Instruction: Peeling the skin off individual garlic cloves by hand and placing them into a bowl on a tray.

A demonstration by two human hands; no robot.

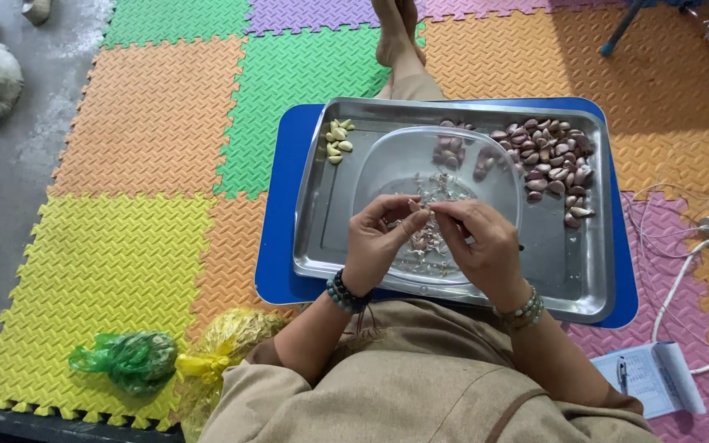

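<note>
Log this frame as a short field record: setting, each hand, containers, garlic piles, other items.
setting: person seated on coloured foam floor mats, steel tray on blue board
left hand: left hand pinching a garlic clove over the clear plastic bowl
right hand: right hand gripping the same clove
unpeeled cloves: pile at tray's right
peeled cloves: small group at tray's upper left
other: green bag, yellow bag, notepad with pen, white cable
</note>
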